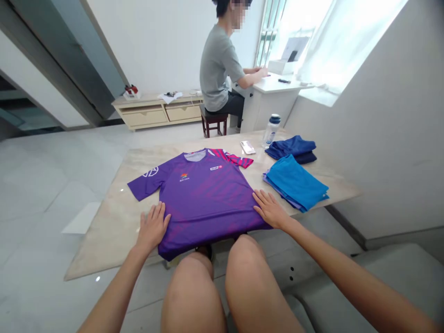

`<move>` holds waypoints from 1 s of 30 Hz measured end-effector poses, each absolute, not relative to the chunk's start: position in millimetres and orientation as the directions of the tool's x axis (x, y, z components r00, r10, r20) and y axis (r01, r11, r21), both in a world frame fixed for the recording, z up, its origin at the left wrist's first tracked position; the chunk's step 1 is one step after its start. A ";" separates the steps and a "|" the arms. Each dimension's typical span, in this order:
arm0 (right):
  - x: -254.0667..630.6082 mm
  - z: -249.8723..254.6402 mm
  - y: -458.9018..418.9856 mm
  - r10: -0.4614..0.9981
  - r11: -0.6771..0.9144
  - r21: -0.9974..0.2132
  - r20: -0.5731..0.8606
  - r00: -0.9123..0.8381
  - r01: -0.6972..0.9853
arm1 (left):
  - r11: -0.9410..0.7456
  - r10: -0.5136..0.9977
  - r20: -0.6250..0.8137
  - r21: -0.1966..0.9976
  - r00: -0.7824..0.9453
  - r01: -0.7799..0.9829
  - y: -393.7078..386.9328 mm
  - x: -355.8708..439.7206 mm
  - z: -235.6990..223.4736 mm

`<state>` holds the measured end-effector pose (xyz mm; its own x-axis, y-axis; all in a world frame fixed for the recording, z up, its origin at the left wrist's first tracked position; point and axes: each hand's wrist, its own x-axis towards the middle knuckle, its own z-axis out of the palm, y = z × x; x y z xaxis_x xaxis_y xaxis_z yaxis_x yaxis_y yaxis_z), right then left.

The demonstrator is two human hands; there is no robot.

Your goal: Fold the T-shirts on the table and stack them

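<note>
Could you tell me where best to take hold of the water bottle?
Grip the water bottle around its middle from the near side, past the folded blue garments: it stands upright near the far edge of the table, and its narrow body suits a wrapping hand.

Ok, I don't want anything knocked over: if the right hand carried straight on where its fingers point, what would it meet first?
The purple jersey, which the right hand already touches at its side edge.

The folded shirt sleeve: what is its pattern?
The sleeve has pink and purple stripes; the head view shows it best.
</note>
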<state>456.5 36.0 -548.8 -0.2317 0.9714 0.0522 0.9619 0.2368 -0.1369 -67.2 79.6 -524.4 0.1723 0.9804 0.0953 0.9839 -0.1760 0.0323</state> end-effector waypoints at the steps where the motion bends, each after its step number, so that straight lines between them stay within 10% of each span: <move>1: 457.7 -547.3 28.0 0.967 0.250 -0.130 0.077 -0.241 0.960 | -0.190 0.975 0.118 0.020 0.186 0.982 75.0 -62.4 -521.8; 12: 456.5 -530.5 -32.0 0.797 0.596 -0.201 0.267 -0.542 0.777 | -0.412 0.910 0.099 0.103 0.403 0.905 16.2 -66.3 -524.2; 18: 401.7 -514.2 82.2 0.909 0.405 -0.267 0.221 -0.354 0.874 | -0.253 0.965 0.129 0.225 0.229 0.941 77.1 -41.8 -507.8; 30: 351.6 -555.7 145.6 0.928 0.340 -0.156 0.216 -0.304 0.928 | -0.194 0.954 0.243 0.064 0.173 0.979 132.8 -10.7 -539.5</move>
<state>351.6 145.6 -555.7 -0.3035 0.9281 0.2157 0.9276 0.3395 -0.1557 -10.7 132.8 -539.5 0.1733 0.9544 0.2432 0.9789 -0.1940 0.0639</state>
